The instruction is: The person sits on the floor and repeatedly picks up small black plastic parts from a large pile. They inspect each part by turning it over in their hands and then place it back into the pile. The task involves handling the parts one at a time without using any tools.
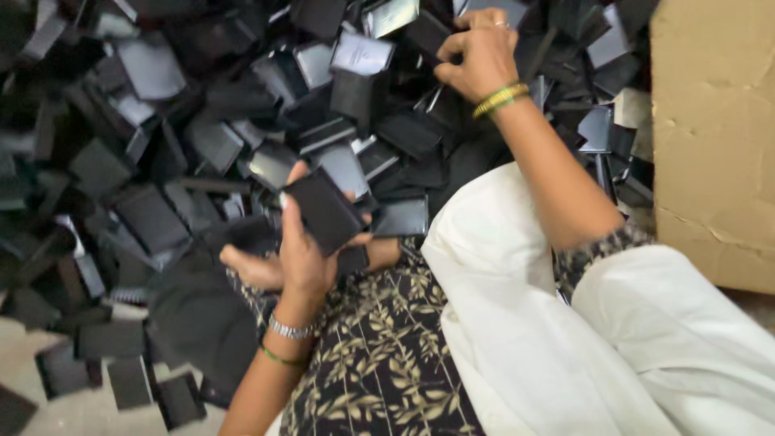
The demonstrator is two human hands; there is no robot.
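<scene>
Black flat box (pixel 323 211), small, rectangular: being held by the left hand (pixel 303 254), fingers curled around its lower edge and thumb lying along its left side, just above the lap.

Right hand (pixel 483 52): reaching across to the far side of the heap, fingertips pinching the edge of another black piece (pixel 432 34) there.

Heap of black and grey flat boxes and lids (pixel 202 137): lying loose on the floor, many overlapping, tilted or on edge, some showing paler grey faces. No tray or bin is holding them.

Cardboard carton (pixel 714 137), brown: standing at the right edge; contents not showing.

Step, as judged: one piece is being kept in hand while a second is being picked. Joining the two would be calling for matched edges and a squared, steady grip.
</scene>
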